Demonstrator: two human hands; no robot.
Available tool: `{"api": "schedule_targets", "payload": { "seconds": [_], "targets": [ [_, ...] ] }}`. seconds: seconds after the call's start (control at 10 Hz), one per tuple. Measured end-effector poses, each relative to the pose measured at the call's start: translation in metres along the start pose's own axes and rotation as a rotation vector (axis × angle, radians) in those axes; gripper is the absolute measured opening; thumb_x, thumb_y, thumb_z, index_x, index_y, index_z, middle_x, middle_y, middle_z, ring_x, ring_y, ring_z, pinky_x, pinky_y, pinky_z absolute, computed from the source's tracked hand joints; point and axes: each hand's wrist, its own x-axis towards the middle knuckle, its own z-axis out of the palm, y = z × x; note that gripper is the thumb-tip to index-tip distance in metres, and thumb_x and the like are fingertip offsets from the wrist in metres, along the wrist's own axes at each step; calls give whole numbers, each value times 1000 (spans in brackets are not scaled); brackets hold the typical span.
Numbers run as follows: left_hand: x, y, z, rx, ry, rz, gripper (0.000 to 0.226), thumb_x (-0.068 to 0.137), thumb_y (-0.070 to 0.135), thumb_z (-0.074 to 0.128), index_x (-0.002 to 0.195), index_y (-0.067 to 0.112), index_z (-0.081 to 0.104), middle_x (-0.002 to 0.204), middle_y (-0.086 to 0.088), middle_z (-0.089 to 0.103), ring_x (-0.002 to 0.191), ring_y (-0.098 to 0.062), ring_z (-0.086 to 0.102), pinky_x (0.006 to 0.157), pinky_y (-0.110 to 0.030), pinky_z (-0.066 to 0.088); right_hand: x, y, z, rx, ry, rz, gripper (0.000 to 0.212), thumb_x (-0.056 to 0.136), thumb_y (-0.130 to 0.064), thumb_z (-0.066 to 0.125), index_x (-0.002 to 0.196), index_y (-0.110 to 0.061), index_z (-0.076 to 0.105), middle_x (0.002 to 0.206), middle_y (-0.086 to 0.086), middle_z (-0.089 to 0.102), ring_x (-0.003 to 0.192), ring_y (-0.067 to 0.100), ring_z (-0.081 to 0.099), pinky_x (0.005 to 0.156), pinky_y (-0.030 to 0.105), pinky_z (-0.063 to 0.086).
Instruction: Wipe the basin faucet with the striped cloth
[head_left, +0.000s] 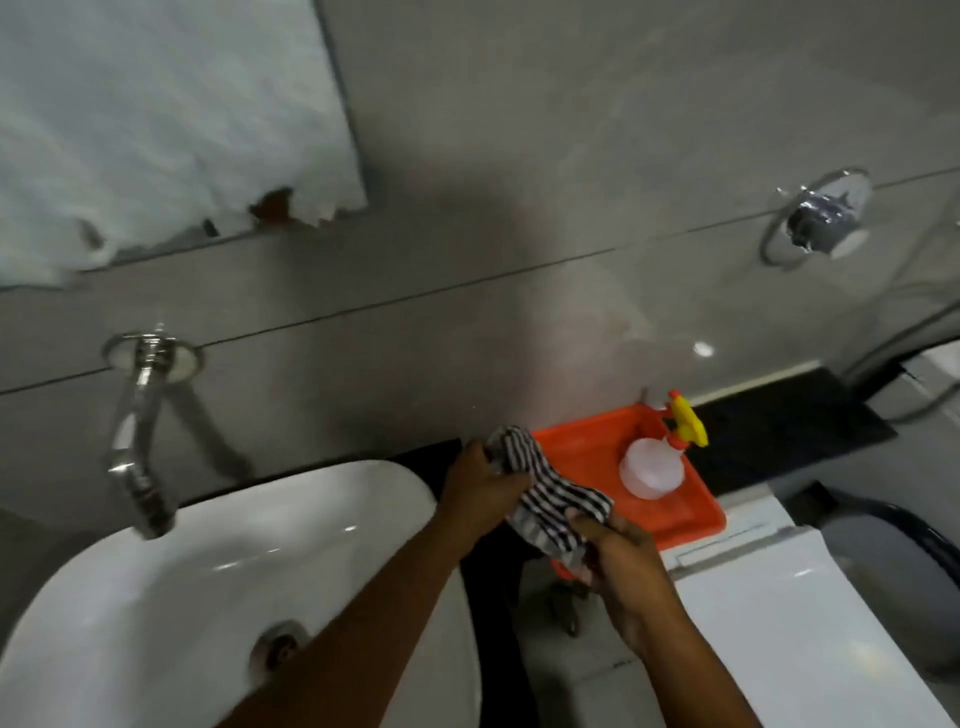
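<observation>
The black-and-white striped cloth (550, 499) is stretched between both hands, just right of the white basin (156, 597). My left hand (483, 488) grips its upper end and my right hand (623, 561) grips its lower end. The chrome basin faucet (136, 431) juts from the grey wall at the left and hangs over the basin's back edge, well apart from the cloth and both hands. My left forearm crosses over the basin's right rim.
An orange tray (691, 512) on the black counter holds a clear spray bottle (652, 467) with a yellow trigger, right behind the cloth. A chrome wall fitting (826, 218) sits at the upper right. A white toilet tank (810, 623) lies lower right, a mirror (156, 119) upper left.
</observation>
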Motion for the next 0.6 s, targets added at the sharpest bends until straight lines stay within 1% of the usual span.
{"api": "schedule_targets", "payload": {
  "seconds": [0.1,0.2,0.3,0.4,0.5,0.6],
  "targets": [
    [65,3,58,387,-168,-31,69,79,18,75,141,10,44,144,-10,53,129,-28,53,106,-37,45,48,9,-30,66,94,151,25,95,-4,57,119,-4,64,112,20,73,102,35,70,72,36,59],
    [109,-13,103,678,-239,-46,63,85,18,67,143,8,43,150,-16,46,137,-33,45,113,-45,39,98,28,-39,-16,169,233,31,95,-4,54,126,-4,60,119,21,68,106,36,66,86,45,58],
    [130,-34,128,884,-273,32,38,93,23,55,128,8,57,136,-17,58,126,-35,55,107,-48,44,132,37,-39,-278,142,251,50,93,-16,62,139,-3,50,134,20,60,119,39,59,107,52,47],
    [129,-54,127,1139,-316,107,49,92,32,57,137,13,50,144,-15,51,133,-35,48,112,-51,39,137,36,-44,-510,118,254,40,93,-13,61,128,4,55,111,18,67,91,30,63,97,45,53],
    [114,-64,114,1228,-296,204,67,87,30,64,145,13,37,150,-16,43,138,-36,40,116,-52,31,128,31,-45,-720,118,135,36,92,-13,64,123,3,55,108,15,66,92,25,62,93,40,50],
    [84,-58,91,1181,-267,296,75,85,34,62,149,10,31,153,-18,39,142,-38,33,120,-50,22,113,19,-30,-922,99,-16,47,92,-20,65,132,0,50,126,22,63,115,36,62,104,46,49]
  ]
}}
